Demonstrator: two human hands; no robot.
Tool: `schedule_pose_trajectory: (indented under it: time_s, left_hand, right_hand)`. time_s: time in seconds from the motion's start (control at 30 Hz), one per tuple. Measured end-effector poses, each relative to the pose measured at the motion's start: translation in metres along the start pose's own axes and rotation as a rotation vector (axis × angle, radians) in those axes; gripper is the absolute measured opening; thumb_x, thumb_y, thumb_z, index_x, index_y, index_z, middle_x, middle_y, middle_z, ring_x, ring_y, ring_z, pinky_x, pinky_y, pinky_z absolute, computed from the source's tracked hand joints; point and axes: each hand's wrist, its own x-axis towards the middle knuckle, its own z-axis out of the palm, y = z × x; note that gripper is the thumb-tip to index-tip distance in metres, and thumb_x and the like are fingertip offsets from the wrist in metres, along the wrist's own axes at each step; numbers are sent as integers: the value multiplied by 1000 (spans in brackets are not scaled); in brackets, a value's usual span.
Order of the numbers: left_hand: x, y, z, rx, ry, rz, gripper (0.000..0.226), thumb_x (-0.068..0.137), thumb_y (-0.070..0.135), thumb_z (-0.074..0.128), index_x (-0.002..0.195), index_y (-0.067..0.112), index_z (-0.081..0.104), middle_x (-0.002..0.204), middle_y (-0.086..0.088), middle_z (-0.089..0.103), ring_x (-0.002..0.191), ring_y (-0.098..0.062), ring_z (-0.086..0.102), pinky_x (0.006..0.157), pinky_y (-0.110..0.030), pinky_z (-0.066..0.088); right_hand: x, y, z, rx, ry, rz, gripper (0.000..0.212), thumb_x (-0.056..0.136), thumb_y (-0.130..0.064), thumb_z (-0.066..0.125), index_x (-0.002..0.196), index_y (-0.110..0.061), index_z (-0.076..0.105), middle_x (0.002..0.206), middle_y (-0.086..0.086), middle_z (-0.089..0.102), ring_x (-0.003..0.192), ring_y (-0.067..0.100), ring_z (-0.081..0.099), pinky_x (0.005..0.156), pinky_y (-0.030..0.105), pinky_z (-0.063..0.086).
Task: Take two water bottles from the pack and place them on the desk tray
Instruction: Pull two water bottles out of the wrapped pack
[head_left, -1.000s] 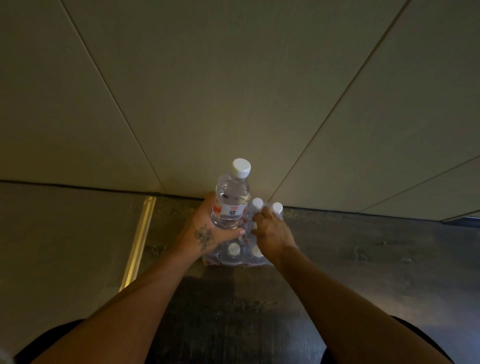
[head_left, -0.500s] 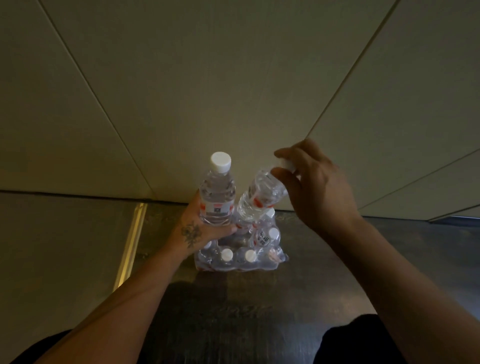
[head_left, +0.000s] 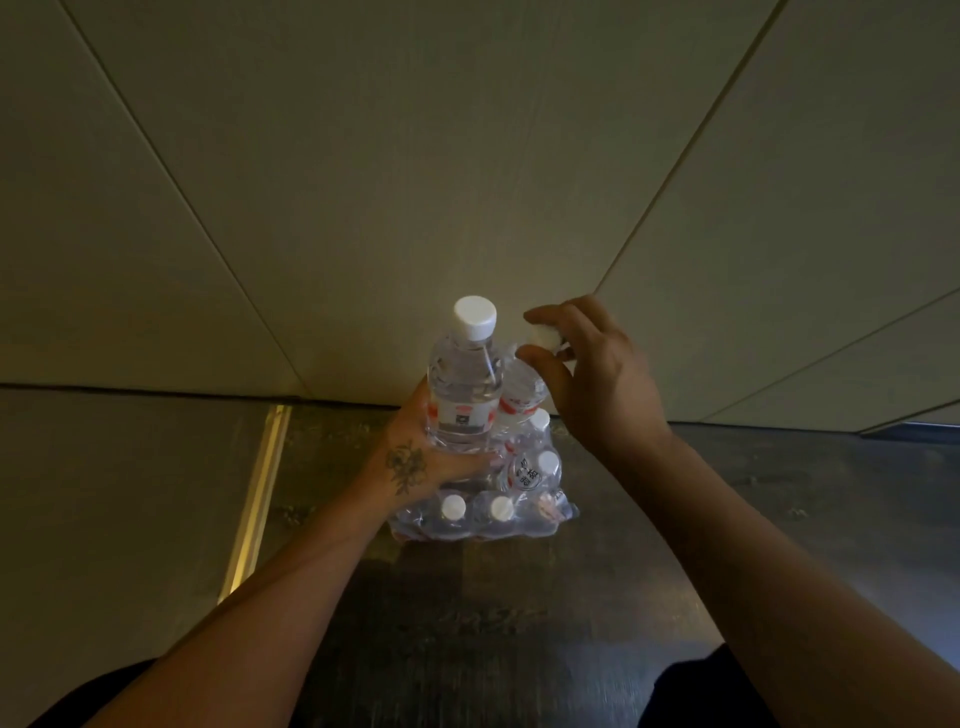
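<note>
My left hand (head_left: 415, 465), with a tattoo on its back, grips a clear water bottle (head_left: 464, 387) upright by its lower body; the bottle has a white cap and a red-and-white label. My right hand (head_left: 597, 374) holds a second bottle (head_left: 522, 392) by its white cap, tilted and touching the first bottle. Both are above the shrink-wrapped pack (head_left: 488, 512) of several white-capped bottles, which stands on the dark floor. No desk tray is in view.
A pale panelled wall (head_left: 467, 182) rises right behind the pack. A brass strip (head_left: 254, 499) runs along the floor on the left, beside a grey surface. Dark wooden floor (head_left: 467, 623) lies between me and the pack.
My right hand pulled a second bottle up out of the pack by its cap and brought it against the first. My left hand raised its bottle slightly.
</note>
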Motion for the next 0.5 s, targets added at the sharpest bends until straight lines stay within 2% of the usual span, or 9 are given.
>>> schedule_pose_trajectory:
  time_s: [0.03, 0.13, 0.2, 0.3, 0.43, 0.5]
  left_hand:
    - [0, 0, -1, -7, 0, -3, 100, 40, 74, 93, 129, 47, 57, 112, 45, 70, 107, 25, 64, 97, -20, 52]
    - [0, 2, -3, 13, 0, 9, 109, 40, 80, 91, 136, 39, 60, 123, 24, 75, 120, 5, 68, 108, -37, 57]
    - [-3, 4, -5, 20, 3, 20, 111, 40, 82, 90, 138, 40, 59, 130, 18, 73, 127, -4, 68, 111, -44, 56]
    - [-4, 4, -7, 31, 28, 18, 116, 42, 79, 91, 142, 31, 58, 136, 10, 73, 131, -13, 67, 114, -51, 55]
    - [-3, 1, -7, 47, 38, 9, 109, 46, 71, 96, 141, 29, 60, 133, 11, 74, 127, -12, 69, 110, -46, 58]
    - [-1, 0, -5, 52, 41, 3, 103, 45, 72, 96, 135, 37, 60, 126, 16, 74, 120, -3, 69, 104, -35, 58]
  right_hand:
    - [-2, 2, 4, 21, -2, 13, 39, 99, -34, 73, 131, -13, 67, 122, 7, 66, 84, 20, 69, 67, 36, 60]
    - [-10, 8, 18, 87, -43, 102, 47, 95, -43, 73, 132, -15, 62, 124, 4, 67, 92, 17, 66, 74, 30, 54]
    - [-13, 10, 27, 177, -88, 173, 50, 92, -48, 72, 128, -16, 61, 121, 1, 69, 97, 13, 66, 79, 26, 52]
    - [-11, 12, 35, 315, -204, 265, 53, 87, -48, 79, 128, -21, 59, 120, -2, 70, 103, 14, 69, 84, 27, 55]
    - [-2, 17, 38, 339, -223, 269, 59, 80, -43, 89, 126, -25, 58, 118, -3, 72, 102, 13, 70, 80, 29, 57]
    - [-2, 22, 40, 338, -247, 245, 68, 79, -38, 92, 134, -21, 55, 126, 0, 70, 110, 18, 70, 89, 41, 63]
